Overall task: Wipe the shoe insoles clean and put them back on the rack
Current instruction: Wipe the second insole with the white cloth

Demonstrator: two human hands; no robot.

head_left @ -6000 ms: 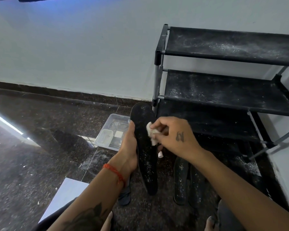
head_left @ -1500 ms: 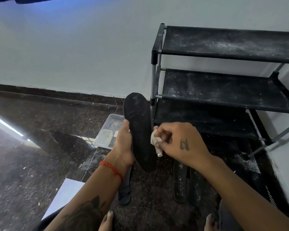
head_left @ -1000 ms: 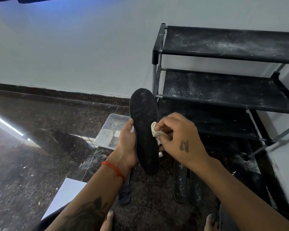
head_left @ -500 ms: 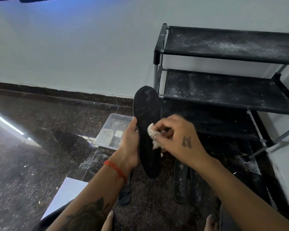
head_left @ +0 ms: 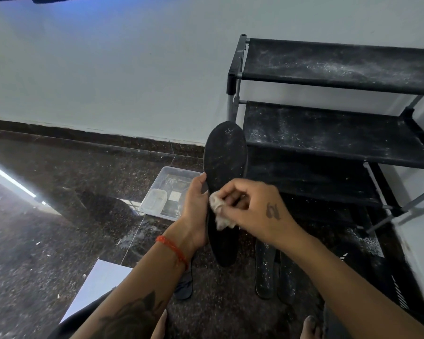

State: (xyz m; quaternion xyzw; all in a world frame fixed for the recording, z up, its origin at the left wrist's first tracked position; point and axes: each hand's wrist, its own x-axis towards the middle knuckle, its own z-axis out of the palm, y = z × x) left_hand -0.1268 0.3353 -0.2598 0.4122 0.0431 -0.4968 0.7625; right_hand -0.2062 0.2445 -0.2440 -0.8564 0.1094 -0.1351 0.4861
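The left hand (head_left: 195,211) is wrapped around the left edge of a black insole (head_left: 224,167), holding it nearly upright with its rounded toe toward 12 o'clock and its heel hanging down toward 6. White specks dot the toe end. The right hand (head_left: 252,211) pinches a small crumpled white cloth (head_left: 219,211) between thumb and fingers and presses it against the insole's middle, just beside the left thumb. A red thread bracelet (head_left: 173,248) circles the left wrist.

At 2 o'clock from the held insole stands a black shoe rack (head_left: 328,133) with three fabric shelves, all dusted with white powder; the insole's toe overlaps the rack's front left post in the view. On the dark speckled floor (head_left: 59,241) below the hands, at 5 o'clock, two more black insoles (head_left: 264,272) lie side by side, speckled white. Another dark insole (head_left: 184,287) shows partly under the left forearm at 7 o'clock. A clear plastic container (head_left: 167,189) sits on the floor at 9 o'clock from the hands, near the wall.
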